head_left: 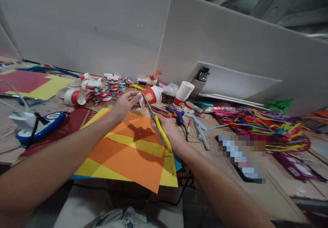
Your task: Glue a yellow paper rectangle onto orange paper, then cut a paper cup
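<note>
My left hand (127,104) is closed on the bottom end of a red and white paper cup (153,96), which lies tilted on its side in the air. In my right hand (166,129) is a pair of scissors (163,134) with yellow handles. Their blades reach up to the cup near its base, against the red band; whether they are cutting through it I cannot tell. Below both hands lie orange paper sheets (123,156) and yellow paper (169,171), overlapping at the table's front edge.
Cut cup rings (112,84) are heaped at the back left. A stack of paper cups (183,93) stands behind, near a dark bottle (199,81). A blue glue gun (179,114) lies right of my hands, with pipe cleaners (256,122) farther right. A power strip (43,125) sits left.
</note>
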`<state>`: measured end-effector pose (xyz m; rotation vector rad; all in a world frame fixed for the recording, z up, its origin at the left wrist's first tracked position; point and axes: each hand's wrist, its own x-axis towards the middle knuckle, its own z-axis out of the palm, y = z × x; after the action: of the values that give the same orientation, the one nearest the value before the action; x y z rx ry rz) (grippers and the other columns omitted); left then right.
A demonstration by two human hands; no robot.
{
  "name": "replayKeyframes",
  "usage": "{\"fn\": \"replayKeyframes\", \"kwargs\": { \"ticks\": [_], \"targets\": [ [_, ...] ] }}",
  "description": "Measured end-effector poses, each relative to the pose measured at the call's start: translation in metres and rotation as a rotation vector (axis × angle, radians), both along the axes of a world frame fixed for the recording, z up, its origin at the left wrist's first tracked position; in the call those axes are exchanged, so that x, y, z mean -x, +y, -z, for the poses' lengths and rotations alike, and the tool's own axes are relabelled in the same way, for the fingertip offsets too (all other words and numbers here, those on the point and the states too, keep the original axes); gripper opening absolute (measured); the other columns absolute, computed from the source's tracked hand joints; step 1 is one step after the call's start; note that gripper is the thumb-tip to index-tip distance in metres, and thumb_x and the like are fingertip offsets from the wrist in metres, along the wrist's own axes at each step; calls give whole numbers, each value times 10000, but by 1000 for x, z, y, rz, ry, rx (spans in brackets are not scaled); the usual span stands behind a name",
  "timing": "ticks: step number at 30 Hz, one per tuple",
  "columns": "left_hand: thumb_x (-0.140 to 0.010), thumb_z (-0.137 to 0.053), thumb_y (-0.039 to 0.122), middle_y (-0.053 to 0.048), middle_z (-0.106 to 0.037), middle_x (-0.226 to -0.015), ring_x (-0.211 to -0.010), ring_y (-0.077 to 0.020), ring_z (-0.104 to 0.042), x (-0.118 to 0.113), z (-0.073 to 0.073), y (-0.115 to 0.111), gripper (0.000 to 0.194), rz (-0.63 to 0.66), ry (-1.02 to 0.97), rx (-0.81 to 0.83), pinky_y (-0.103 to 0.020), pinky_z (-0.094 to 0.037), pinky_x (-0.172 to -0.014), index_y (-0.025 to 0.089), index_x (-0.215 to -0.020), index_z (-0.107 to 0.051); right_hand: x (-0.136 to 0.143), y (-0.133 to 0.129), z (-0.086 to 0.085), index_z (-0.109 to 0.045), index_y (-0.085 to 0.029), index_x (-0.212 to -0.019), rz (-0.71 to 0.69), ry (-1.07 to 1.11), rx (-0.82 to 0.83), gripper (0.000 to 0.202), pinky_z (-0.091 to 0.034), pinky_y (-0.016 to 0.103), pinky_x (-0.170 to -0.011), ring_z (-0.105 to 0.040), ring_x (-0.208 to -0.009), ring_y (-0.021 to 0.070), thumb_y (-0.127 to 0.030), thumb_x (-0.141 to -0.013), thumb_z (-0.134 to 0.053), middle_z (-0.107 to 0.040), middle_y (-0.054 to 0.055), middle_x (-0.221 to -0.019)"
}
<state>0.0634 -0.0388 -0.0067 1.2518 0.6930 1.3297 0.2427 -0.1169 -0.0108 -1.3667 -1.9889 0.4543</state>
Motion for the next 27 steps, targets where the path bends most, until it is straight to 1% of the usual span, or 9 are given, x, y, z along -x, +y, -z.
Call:
{"fn": "replayKeyframes", "kwargs": {
  "ticks": [1,3,8,13,17,20,23,27],
  "targets": [
    [-706,-751,462,-64,-690,-935,-821,-173,-662,0,0,0,427,13,-9,19,-364,-543,-818,142,-950,-612,1,0,-1,-503,-200,-736,9,-1,7,93,-333,234,-571,-484,-622,124,-257,-800,-467,-557,-5,-688],
    [-695,-763,449,-54,-690,-893,-805,-169,-663,-1,0,2,412,8,4,8,-362,-541,-831,134,-919,-621,2,-2,-4,-500,-200,-733,21,-17,28,89,-331,234,-572,-484,-622,123,-251,-799,-468,-553,-7,-683],
    [-705,-757,444,-56,-687,-932,-835,-175,-655,3,2,3,431,-60,98,-96,-343,-531,-809,145,-987,-629,4,-5,-12,-485,-205,-745,26,-55,71,129,-312,231,-565,-471,-600,112,-291,-837,-456,-543,-19,-676],
    [-719,-746,451,-78,-686,-983,-872,-192,-644,7,-1,2,441,-75,184,-179,-348,-520,-813,147,-1021,-639,2,-4,-10,-466,-202,-718,7,-45,27,121,-305,233,-569,-463,-615,113,-267,-820,-457,-532,-18,-675],
    [-713,-756,437,-75,-686,-993,-904,-197,-638,8,0,2,434,-79,180,-189,-360,-514,-845,155,-1022,-639,1,-3,-4,-479,-198,-717,0,-28,-4,100,-308,235,-572,-468,-632,119,-241,-804,-455,-533,-14,-677],
    [-712,-758,423,-64,-682,-973,-895,-191,-636,8,1,2,415,-66,155,-174,-354,-518,-833,161,-1009,-630,1,-3,-1,-496,-198,-737,8,0,28,111,-310,231,-556,-472,-624,118,-260,-817,-451,-540,-12,-683],
    [-713,-759,410,-70,-678,-980,-900,-199,-637,8,1,2,406,-60,153,-186,-353,-517,-824,159,-1002,-626,2,-4,-4,-501,-198,-758,3,4,71,101,-319,228,-551,-477,-618,117,-263,-820,-455,-547,-10,-691],
    [-712,-762,402,-86,-673,-1041,-964,-216,-633,8,-1,2,406,-68,206,-281,-354,-493,-875,161,-1013,-634,3,-6,-11,-496,-202,-764,-6,-34,86,106,-322,230,-556,-470,-618,118,-268,-831,-447,-545,-8,-699]
  ]
}}
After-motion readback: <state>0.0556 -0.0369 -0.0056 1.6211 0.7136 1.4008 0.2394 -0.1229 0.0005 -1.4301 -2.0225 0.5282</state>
